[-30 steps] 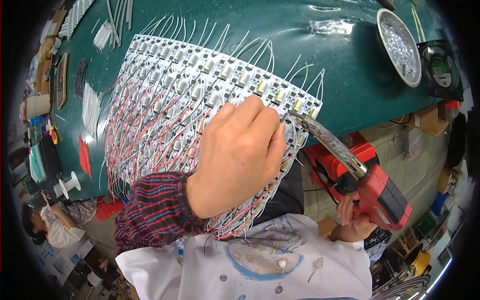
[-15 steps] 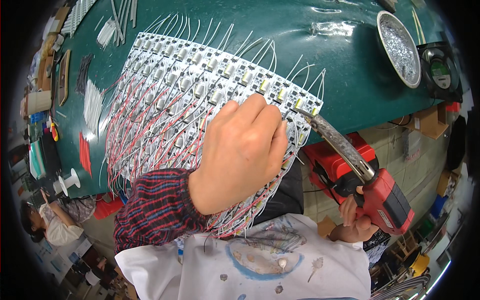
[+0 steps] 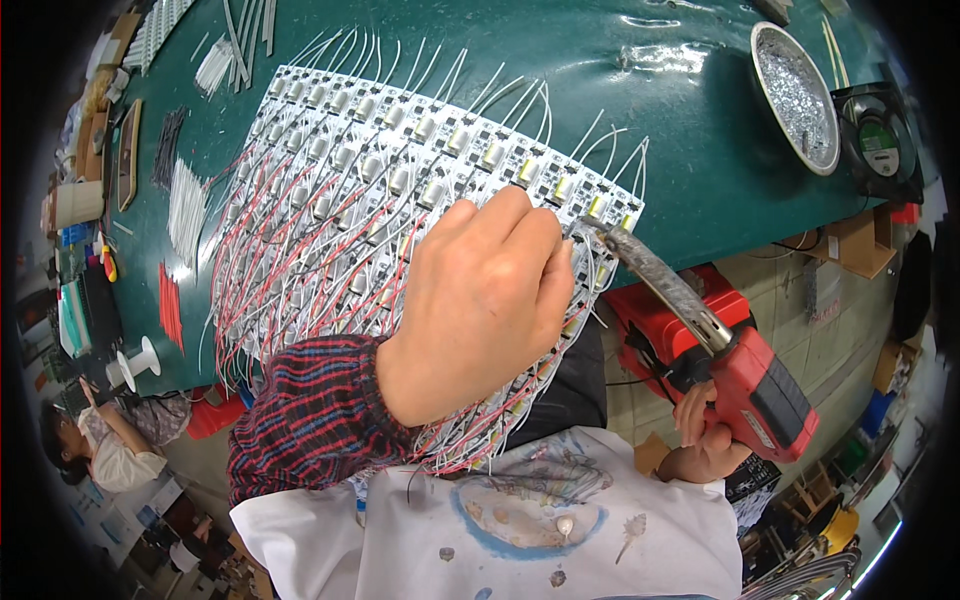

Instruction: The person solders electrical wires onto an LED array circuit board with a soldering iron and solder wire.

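Note:
A panel of white circuit boards [image 3: 383, 137], set with many small components, lies across the table with white, red and black wires trailing from it. Over its right part rests my left hand [image 3: 485, 300], back up, fingers curled and pressed together; their tips and anything pinched in them are hidden. My right hand [image 3: 706, 440] grips a red and black soldering gun [image 3: 770, 395] by its handle. The gun's long metal barrel reaches up and left, its tip at the boards' right side, just right of my left knuckles. I cannot tell whether the tip touches a joint.
On the green table [image 3: 590, 50] are bundles of white wires [image 3: 186, 213], red wires [image 3: 170, 305] and black wires [image 3: 168, 148]. A bowl of silvery scraps [image 3: 797, 100] stands far right beside a black reel [image 3: 880, 145]. Below the table edge is a red case [image 3: 665, 315]. Another person [image 3: 120, 445] sits at lower left.
The soldering gun and my right hand have shifted slightly up and left, bringing the tip nearer my left hand. My left hand stays almost still on the boards.

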The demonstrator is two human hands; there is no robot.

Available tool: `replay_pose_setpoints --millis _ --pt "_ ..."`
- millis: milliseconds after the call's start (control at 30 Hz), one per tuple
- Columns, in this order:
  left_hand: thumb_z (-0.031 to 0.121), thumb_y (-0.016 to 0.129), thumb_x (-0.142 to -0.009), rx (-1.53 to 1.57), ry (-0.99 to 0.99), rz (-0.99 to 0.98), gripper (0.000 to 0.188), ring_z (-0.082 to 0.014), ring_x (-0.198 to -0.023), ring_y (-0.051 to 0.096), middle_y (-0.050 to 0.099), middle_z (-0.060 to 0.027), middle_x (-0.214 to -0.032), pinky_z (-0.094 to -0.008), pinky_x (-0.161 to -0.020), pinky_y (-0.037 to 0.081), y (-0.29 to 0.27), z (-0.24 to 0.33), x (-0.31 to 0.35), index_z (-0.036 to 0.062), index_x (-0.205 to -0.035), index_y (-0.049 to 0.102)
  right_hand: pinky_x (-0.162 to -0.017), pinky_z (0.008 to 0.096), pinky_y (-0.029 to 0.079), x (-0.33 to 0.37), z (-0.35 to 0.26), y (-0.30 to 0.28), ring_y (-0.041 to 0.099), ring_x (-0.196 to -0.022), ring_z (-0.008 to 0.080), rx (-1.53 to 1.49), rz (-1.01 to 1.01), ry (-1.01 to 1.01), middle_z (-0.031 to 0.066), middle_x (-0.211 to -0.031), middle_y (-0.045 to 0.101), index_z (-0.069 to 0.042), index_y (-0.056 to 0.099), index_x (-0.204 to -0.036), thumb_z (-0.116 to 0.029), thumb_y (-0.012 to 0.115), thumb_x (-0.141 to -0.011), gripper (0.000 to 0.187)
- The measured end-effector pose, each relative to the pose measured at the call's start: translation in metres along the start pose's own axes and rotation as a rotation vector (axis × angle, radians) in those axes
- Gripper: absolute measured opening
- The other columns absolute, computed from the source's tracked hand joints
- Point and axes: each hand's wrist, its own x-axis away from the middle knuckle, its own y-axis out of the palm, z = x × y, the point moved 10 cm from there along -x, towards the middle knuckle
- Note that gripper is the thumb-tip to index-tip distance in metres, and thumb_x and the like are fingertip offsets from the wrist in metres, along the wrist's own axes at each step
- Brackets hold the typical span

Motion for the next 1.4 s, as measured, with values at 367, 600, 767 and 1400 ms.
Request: replay_pose_setpoints --millis 367,600,767,1400 --pt "0.004 0.060 -0.069 -0.011 -0.002 0.001 0.013 -0.0271 -0.056 0.044 0.045 -0.0102 -0.065 -0.0366 -0.053 0.036 -0.001 0.001 0.000 0.0041 -0.063 0.048 -0.039 0.0234 0.034 -0.005 -0.010 0.011 0.040 -0.037 0.0098 0.130 -0.154 -0.095 0.0006 -0.046 0.044 0.012 0.039 -0.117 -0.046 0.057 -0.080 0.071" --pt "-0.003 0.066 -0.067 0.015 0.004 0.162 0.009 -0.0204 -0.054 0.048 0.051 -0.0068 -0.063 -0.0300 -0.050 0.034 -0.025 0.003 0.000 0.0020 -0.066 0.058 -0.040 0.0235 0.036 -0.006 -0.023 0.007 0.041 -0.036 0.0099 0.072 -0.041 -0.128 0.0011 -0.045 0.045 0.010 0.037 -0.119 -0.048 0.055 -0.081 0.071" --pt "-0.001 0.066 -0.065 -0.022 0.174 0.108 0.011 -0.0188 -0.055 0.047 0.052 -0.0027 -0.063 -0.0302 -0.056 0.031 -0.015 0.032 -0.004 0.0060 -0.066 0.057 -0.042 0.0254 0.038 -0.002 -0.019 -0.002 0.043 -0.036 0.0104 0.080 0.006 -0.037 0.0003 -0.045 0.044 0.004 0.033 -0.122 -0.051 0.053 -0.081 0.071" --pt "0.003 0.064 -0.067 -0.091 0.106 0.058 0.017 -0.0193 -0.050 0.042 0.046 -0.0026 -0.057 -0.0319 -0.054 0.028 0.012 0.021 -0.002 0.0069 -0.061 0.048 -0.041 0.0235 0.036 0.015 0.004 -0.013 0.042 -0.039 0.0098 0.159 -0.025 0.051 -0.0006 -0.047 0.044 0.006 0.043 -0.103 -0.051 0.054 -0.080 0.063"
